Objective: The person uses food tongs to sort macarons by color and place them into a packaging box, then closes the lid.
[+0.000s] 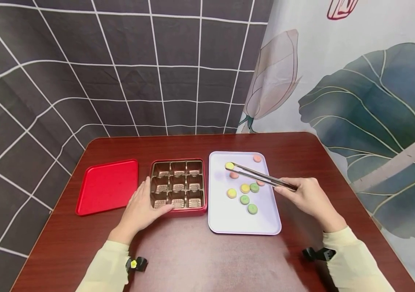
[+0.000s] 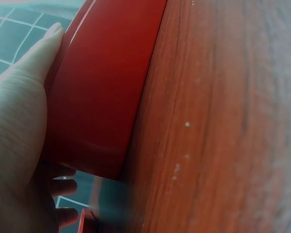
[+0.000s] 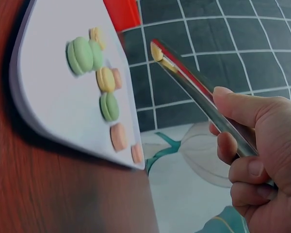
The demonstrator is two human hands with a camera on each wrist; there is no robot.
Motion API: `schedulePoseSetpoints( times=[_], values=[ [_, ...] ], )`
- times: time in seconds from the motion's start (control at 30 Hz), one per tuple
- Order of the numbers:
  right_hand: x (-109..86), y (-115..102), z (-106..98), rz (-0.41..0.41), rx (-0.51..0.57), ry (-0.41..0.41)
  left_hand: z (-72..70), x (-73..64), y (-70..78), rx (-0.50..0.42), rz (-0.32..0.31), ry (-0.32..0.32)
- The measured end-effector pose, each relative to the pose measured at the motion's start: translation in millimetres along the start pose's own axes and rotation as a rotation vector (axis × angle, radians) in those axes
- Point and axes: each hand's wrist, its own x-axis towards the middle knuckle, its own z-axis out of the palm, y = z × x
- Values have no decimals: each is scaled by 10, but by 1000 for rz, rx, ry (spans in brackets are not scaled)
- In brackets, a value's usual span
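My right hand grips a pair of metal tongs, seen closely in the right wrist view. Between the tong tips is a yellow macaron, raised above the tray in the right wrist view. My left hand rests at the near left corner of a red box, its fingers straight along the left side and the thumb along the front rim. Inside the box, a brown insert has several bare compartments. The left wrist view shows the box's red side wall beside the palm.
Right of the box lies a pale lavender tray with several pink, yellow and green macarons, such as a green macaron. A red lid lies left of the box. Behind the wooden table hangs a dark grid-patterned cloth.
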Motion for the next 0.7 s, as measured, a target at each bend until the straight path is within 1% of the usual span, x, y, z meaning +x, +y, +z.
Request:
schedulePoseSetpoints(
  times=[0.07, 0.33, 0.57, 0.7],
  values=[
    [34, -28, 19, -21, 4, 2, 2, -7, -2, 1, -1, 0],
    [183, -175, 125, -59, 33, -22, 4, -27, -3, 0, 2, 7],
    [316, -329, 224, -51, 67, -81, 8, -43, -9, 0, 15, 19],
    [393, -407, 281, -69, 87, -114, 9, -55, -5, -4, 10, 17]
  ],
)
